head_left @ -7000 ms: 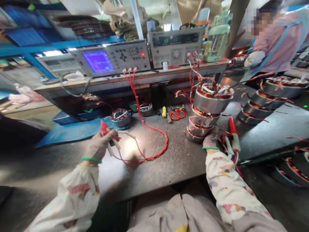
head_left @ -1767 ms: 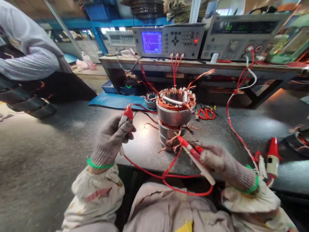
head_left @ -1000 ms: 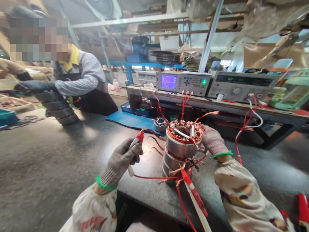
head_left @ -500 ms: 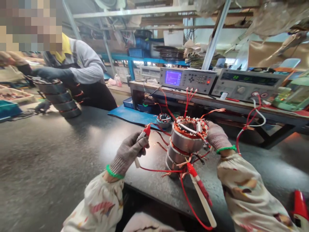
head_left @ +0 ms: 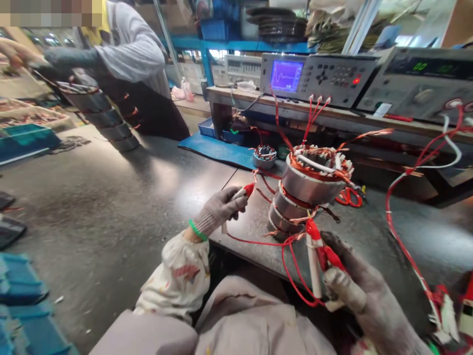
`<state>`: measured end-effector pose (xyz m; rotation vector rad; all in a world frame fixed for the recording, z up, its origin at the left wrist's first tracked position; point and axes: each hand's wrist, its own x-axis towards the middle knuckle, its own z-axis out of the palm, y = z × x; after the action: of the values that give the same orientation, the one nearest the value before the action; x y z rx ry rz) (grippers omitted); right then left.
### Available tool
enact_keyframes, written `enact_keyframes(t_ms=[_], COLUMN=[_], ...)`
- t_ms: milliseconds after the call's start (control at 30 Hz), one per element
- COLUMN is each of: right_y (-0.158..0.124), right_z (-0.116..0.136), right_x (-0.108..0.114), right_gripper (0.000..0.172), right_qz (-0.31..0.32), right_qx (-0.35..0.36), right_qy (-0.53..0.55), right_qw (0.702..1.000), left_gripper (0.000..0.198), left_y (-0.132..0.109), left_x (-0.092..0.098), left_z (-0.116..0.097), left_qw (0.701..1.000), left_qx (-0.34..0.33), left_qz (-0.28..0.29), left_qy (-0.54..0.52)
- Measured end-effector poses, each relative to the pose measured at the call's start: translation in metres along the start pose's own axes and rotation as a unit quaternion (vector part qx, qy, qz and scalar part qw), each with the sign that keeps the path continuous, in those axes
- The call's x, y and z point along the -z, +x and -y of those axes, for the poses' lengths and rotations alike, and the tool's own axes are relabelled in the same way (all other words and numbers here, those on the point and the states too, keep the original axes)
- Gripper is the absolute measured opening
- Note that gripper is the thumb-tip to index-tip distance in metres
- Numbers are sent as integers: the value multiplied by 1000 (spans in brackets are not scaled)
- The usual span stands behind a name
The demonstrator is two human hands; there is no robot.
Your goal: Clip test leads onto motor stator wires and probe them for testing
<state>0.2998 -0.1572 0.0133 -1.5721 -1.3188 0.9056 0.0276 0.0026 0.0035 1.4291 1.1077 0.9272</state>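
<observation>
In the head view my gloved left hand (head_left: 227,203) is closed on a red-and-white test clip (head_left: 248,190), whose tip is at a copper lead. To its right stands a stack of motor stators (head_left: 310,185), with copper windings and white ties on the top one. My gloved right hand (head_left: 351,276) is closed around the handles of a second red-and-white clip (head_left: 314,234), clamped near leads low on the stack. A red cable (head_left: 254,242) runs between the two clips. A smaller stator (head_left: 264,157) sits behind.
A tester with a purple waveform screen (head_left: 286,75) stands on the back shelf beside a meter with green digits (head_left: 421,66). Red scissors (head_left: 349,197) lie behind the stack. Blue bins (head_left: 22,281) are at lower left. A co-worker's sleeve (head_left: 129,44) and another stator stack (head_left: 107,121) are at left.
My right hand has left the top of the stack and come down to the lower clip. My left hand still holds its clip. The view has tilted downward.
</observation>
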Motion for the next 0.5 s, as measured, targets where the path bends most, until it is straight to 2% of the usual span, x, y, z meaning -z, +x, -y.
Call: enact_keyframes(t_ms=[33, 100, 233, 300, 400, 500], right_y=[1, 6, -4, -16, -23, -12], right_z=[1, 6, 2, -9, -21, -22], right_x=[-9, -18, -2, 6, 0, -15], right_gripper=[55, 47, 36, 30, 24, 29], right_qz=[5, 10, 99, 85, 23, 42], right_qx=[9, -10, -109, -125, -142, -152], right_qy=[4, 19, 50, 38, 29, 70], right_qw=[1000, 1000, 988, 988, 989, 985], left_gripper=[43, 43, 43, 42, 43, 41], left_y=[7, 19, 33, 35, 36, 35], left_x=[-3, -9, -11, -8, -6, -9], left_z=[-2, -6, -2, 5, 13, 13], left_qw=[1000, 999, 996, 994, 993, 992], left_qx=[-13, -26, -13, -4, 2, 3], left_qz=[-5, -22, -53, -62, -79, -93], left_qy=[-9, -34, -77, -86, -86, -85])
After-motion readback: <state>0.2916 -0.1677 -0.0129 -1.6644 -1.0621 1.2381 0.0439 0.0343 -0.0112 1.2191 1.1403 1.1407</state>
